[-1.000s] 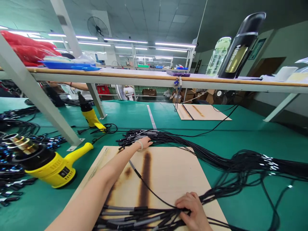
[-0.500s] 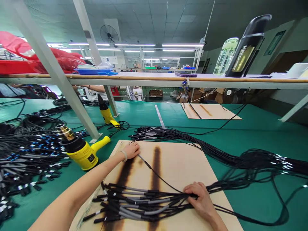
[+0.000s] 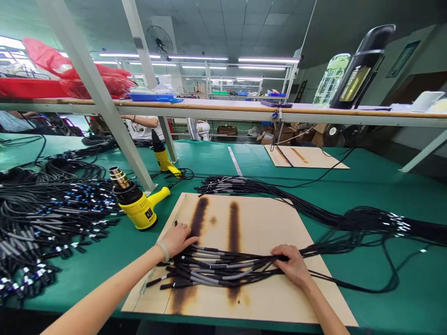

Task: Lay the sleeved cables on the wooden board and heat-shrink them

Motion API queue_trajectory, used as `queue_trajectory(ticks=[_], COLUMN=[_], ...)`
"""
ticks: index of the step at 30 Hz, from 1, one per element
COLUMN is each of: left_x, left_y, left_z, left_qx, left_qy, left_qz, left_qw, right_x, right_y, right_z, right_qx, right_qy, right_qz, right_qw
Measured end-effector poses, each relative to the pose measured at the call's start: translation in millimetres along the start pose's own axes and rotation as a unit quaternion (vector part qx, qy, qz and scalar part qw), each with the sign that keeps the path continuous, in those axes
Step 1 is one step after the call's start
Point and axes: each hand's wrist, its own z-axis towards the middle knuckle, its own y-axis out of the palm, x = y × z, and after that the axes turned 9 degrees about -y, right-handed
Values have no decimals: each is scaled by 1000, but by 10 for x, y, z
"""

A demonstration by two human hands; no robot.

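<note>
My right hand point(image 3: 291, 265) grips a bundle of black cables point(image 3: 216, 270) with grey sleeved sections, which lies across a scorched plywood board point(image 3: 265, 298). My left hand point(image 3: 176, 240) rests flat on the board, its fingers apart, just above the bundle's connector ends. The cables run from under my right hand to the right, off the board, and join a long black cable bunch point(image 3: 349, 218) on the green mat. Dark burn streaks mark the board above and below the bundle.
A yellow heat gun point(image 3: 139, 209) stands left of the board beside a large pile of cables point(image 3: 52, 209). Farther back are a second yellow heat gun point(image 3: 160, 158), another board point(image 3: 300, 157) and a co-worker's arm point(image 3: 139, 122) beyond a long shelf point(image 3: 223, 107).
My left hand has moved from the board's far edge toward me, down to the bundle's ends. The loose strand across the board now lies in the bundle. The view has tilted down.
</note>
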Motion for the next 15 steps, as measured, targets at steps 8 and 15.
queue_trajectory(ticks=[8, 15], left_x=[55, 143], left_y=[51, 178], left_z=[-566, -673], left_qx=[7, 19], left_qy=[32, 34], left_qz=[-41, -26], left_qw=[999, 999], right_x=[71, -75], right_y=[51, 18], right_z=[-21, 5], right_qx=[28, 26], right_qy=[-13, -23], right_qz=[-32, -123], right_qw=[999, 992])
